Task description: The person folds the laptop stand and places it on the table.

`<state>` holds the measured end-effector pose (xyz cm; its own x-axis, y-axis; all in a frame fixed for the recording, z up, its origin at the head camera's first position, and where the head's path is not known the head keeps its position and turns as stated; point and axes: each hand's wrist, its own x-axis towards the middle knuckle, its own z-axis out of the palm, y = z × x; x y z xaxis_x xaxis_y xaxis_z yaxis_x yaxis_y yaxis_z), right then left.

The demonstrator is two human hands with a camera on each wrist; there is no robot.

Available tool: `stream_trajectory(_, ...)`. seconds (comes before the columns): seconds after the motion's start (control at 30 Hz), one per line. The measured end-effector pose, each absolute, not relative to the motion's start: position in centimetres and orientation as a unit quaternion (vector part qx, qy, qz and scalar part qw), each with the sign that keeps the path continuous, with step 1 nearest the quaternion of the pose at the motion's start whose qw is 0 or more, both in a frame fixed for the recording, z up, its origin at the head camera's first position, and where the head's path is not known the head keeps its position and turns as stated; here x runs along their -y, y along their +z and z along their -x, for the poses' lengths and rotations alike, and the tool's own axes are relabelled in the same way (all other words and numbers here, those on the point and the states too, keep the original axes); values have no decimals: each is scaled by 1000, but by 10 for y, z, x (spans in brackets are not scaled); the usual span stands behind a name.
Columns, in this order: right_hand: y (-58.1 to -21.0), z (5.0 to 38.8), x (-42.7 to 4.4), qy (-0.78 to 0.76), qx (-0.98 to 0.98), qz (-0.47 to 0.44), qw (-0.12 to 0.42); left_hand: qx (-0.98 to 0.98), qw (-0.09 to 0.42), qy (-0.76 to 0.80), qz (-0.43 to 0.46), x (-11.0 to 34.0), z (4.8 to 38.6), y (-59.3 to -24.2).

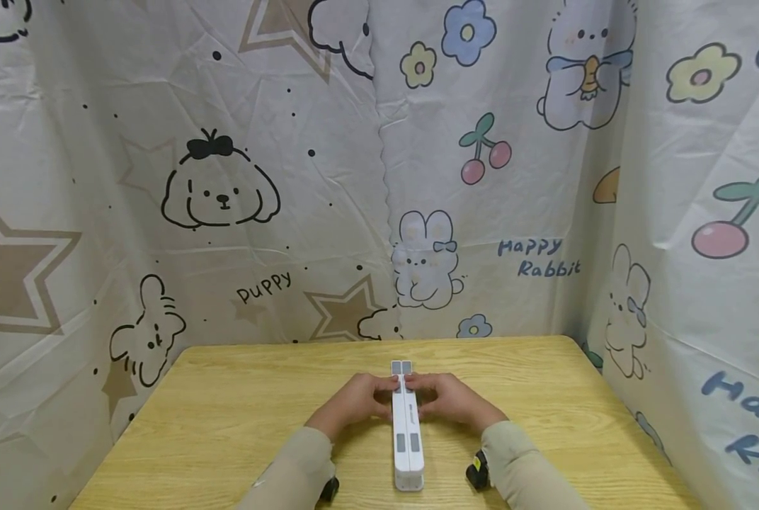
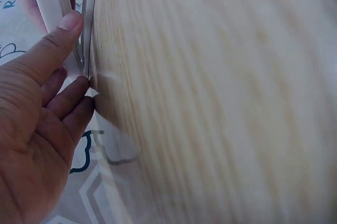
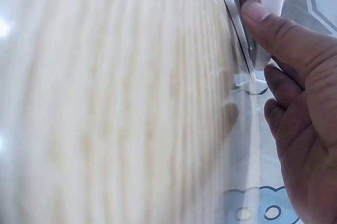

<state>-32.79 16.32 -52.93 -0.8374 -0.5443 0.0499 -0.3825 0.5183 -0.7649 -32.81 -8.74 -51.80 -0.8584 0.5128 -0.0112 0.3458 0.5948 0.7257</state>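
A folded white laptop stand with grey pads lies lengthwise on the wooden table, its two long arms side by side. From the left, my left hand holds its far part, with fingers on top and the thumb at the near side. Opposite it, my right hand holds the same part from the right. In the left wrist view, the thumb presses against the white arm, beside a thin metal strip. The right wrist view shows the other thumb against the stand; some fingertips are hidden behind it.
The wooden table spreads out around both arms. A printed cloth hangs behind it and along both sides. Black wrist cameras sit below the sleeves, close to the tabletop.
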Motion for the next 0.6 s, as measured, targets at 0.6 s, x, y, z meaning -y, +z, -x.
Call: stream_trajectory(0.6, -528, 324, -161, -374, -877, 291, 80, -904, 89, 331, -254, 85, 327, -521)
